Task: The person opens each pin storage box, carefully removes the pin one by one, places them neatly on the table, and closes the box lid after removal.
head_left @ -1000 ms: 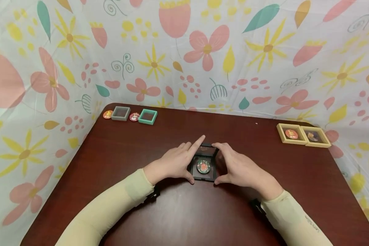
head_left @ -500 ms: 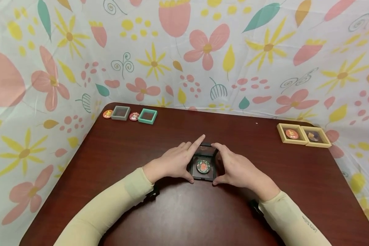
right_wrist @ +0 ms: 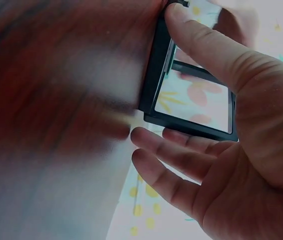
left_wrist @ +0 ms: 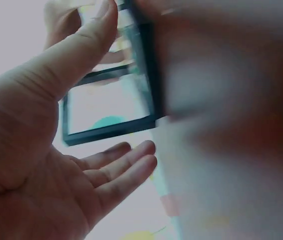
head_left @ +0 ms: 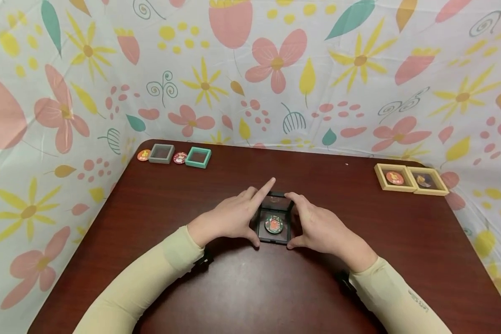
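On the table (head_left: 244, 273) in front of me, a small black display case (head_left: 274, 240) stands open, its clear-windowed lid (head_left: 277, 203) raised at the far side. A round green-rimmed badge (head_left: 274, 224) with a red picture lies in its base. My left hand (head_left: 229, 218) holds the case's left side, thumb at the near corner, index finger reaching past the lid's top. My right hand (head_left: 325, 227) grips the right side between thumb at the near corner and index finger at the lid's top corner. In both wrist views, the other fingers extend beside the case frame (left_wrist: 111, 131).
At the back left lie an orange badge (head_left: 144, 155), a grey frame (head_left: 161, 162), a red badge (head_left: 180, 158) and a teal frame (head_left: 198, 164). Two joined yellow frames (head_left: 395, 188), each with a round badge inside, sit at the back right. A floral curtain (head_left: 229, 102) hangs behind.
The whole head view has shifted slightly. Both hands keep their places on the case, and its lid and badge show no clear change.
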